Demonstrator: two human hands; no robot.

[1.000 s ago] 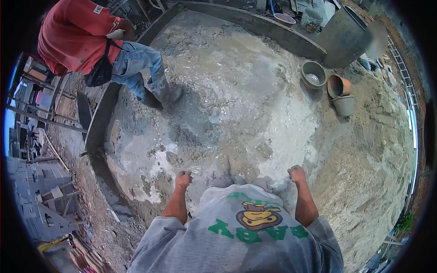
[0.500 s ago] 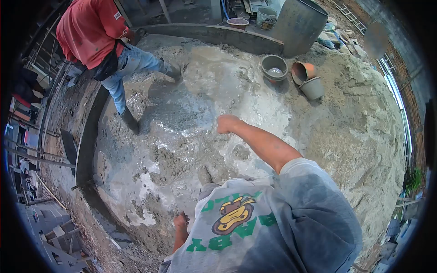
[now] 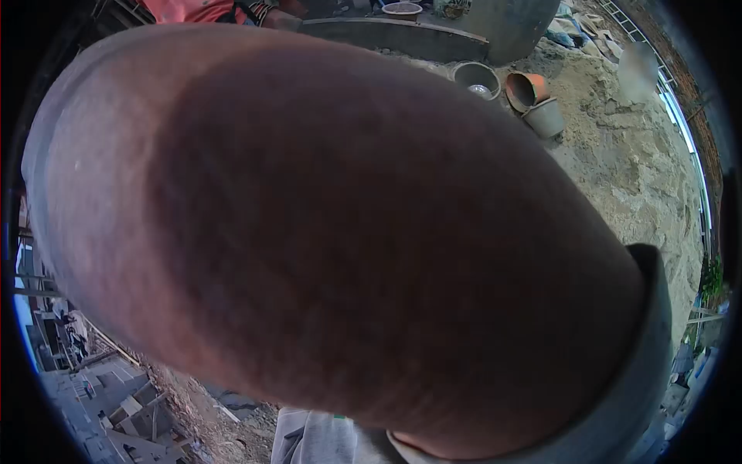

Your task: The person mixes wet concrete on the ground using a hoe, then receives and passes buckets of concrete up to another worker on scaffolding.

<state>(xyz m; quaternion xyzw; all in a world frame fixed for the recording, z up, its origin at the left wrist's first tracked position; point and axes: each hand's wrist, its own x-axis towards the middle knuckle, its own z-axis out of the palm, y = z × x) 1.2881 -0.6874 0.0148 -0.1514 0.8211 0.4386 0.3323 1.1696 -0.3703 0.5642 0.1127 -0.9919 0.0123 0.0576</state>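
Note:
My bare right arm (image 3: 371, 232), raised very close to the camera, fills most of the view. Its grey sleeve (image 3: 649, 340) shows at the lower right. The right hand itself is out of sight. My left hand is also not visible, and the wet grey mix on the ground is hidden behind the arm. Part of my grey shirt (image 3: 309, 437) appears at the bottom. Past the arm's upper edge are a dark round bucket (image 3: 464, 75) standing upright, and an orange bucket (image 3: 533, 87) tipped over against a grey bucket (image 3: 546, 118).
A low curved wall (image 3: 402, 39) runs along the back to a large grey drum (image 3: 522, 31). Pale sand (image 3: 634, 170) is heaped on the right. A person in a red top (image 3: 193, 9) is partly visible at the upper left. Blocks and boards (image 3: 116, 402) lie lower left.
My right arm, earlier stretched forward over the wet mix with the hand closed, has come up across the camera. Both hands have gone from sight. The person in red is now mostly covered.

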